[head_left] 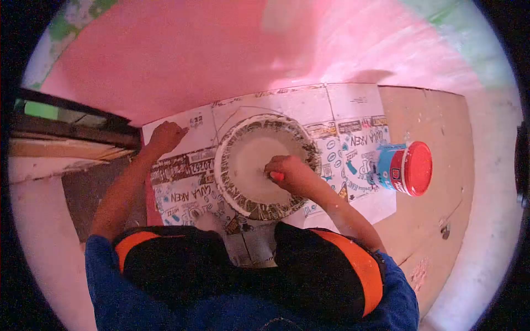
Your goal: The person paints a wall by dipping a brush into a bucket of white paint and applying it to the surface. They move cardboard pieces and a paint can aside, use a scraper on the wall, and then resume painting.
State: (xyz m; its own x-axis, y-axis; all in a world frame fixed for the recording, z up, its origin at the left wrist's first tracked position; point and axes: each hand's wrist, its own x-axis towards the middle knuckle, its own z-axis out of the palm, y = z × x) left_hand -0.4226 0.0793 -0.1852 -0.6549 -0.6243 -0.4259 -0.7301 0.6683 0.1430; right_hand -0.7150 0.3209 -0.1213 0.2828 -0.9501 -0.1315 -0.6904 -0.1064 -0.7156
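A round bucket (pixel 222 190) with a paint-smeared rim stands between my knees, holding a smooth, pale, paint-like liquid (pixel 248 160). Over the liquid, my right hand (pixel 290 174) is closed around a tool with a red-orange handle (pixel 277 176). The tool's working end is hidden by the hand and the liquid. To the left of the bucket and apart from it is my left hand (pixel 167 137), its fingers curled in. Whether anything lies inside those fingers is hidden.
Printed cardboard (pixel 359 165) lies beneath the bucket. A blue-and-red paint tub with a red lid (pixel 418 169) lies on its side at right. A pink wall (pixel 221 55) rises ahead. Dark-edged boards (pixel 72 124) are at left, and brown floor covering (pixel 436 220) at right.
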